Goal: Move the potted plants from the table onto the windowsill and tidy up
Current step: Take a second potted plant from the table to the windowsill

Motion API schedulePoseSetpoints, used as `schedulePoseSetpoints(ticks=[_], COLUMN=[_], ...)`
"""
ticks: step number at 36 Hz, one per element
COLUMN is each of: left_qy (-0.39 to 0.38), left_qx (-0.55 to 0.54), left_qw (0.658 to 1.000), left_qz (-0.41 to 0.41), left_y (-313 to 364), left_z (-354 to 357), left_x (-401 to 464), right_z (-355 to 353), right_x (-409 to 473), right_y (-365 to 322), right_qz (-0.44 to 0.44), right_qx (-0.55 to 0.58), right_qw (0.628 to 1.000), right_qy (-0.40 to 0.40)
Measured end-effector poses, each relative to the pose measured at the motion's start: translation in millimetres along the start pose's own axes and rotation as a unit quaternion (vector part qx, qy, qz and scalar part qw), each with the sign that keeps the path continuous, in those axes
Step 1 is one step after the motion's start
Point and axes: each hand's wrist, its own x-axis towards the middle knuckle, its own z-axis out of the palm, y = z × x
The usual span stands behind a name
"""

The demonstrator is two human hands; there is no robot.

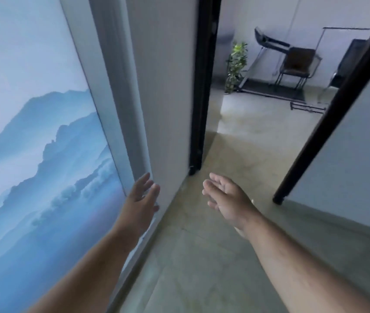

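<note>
Fingers [144,181] of our left hand [140,199] are straight and a little spread, and they hold nothing; the hand reaches forward close beside the white wall [163,86] on our left, and we cannot tell if it touches the wall. Our right hand [227,197] is also stretched forward over the floor [202,256], its fingers relaxed, kept together and empty. Both forearms are bare and come in from the bottom edge of the head view.

On the left side we see a large panel [33,143] with a picture of blue, misty mountains, set in a pale frame against the wall. Ahead of our hands is a doorway with a dark door frame [202,86] on its left side, and a second dark strip [333,114] runs slanted on the right, at the edge of another pale wall.

Through the doorway we see a farther room. One potted plant [236,66] with green leaves stands there on the floor, near the left side of the opening, well apart from both hands. To the right of it is a brown chair [297,64] with thin metal legs, and behind the chair some dark equipment on a metal frame, too blurred to name. The floor is pale and glossy, with tile joints.
</note>
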Motion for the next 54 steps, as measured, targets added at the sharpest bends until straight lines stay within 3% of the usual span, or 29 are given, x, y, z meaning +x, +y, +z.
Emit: schedulePoseSetpoints(ticks=[12,21,37,45,54], left_qy=[-0.242,-0.34,-0.48,-0.533,-0.554], left_qx=[0.053,0.051,0.077,0.108,0.087], left_qw=[0.968,0.939,0.874,0.839,0.828], left_qz=[0.034,0.026,0.019,0.016,-0.018], left_y=[-8,-16,-37,-53,-75], left_z=[233,409,679,795,966], left_x=[-61,-159,-335,-365,-358], right_z=[-215,-376,-623,-710,-851], right_x=[-129,-237,-426,-456,-441], right_y=[34,79,140,169,185], right_qz=[0.019,0.019,0.017,0.033,0.06], right_qx=[0.077,0.12,0.149,0.154,0.136], right_qw=[0.963,0.916,0.837,0.804,0.78], right_qy=[0.259,0.382,0.526,0.573,0.608])
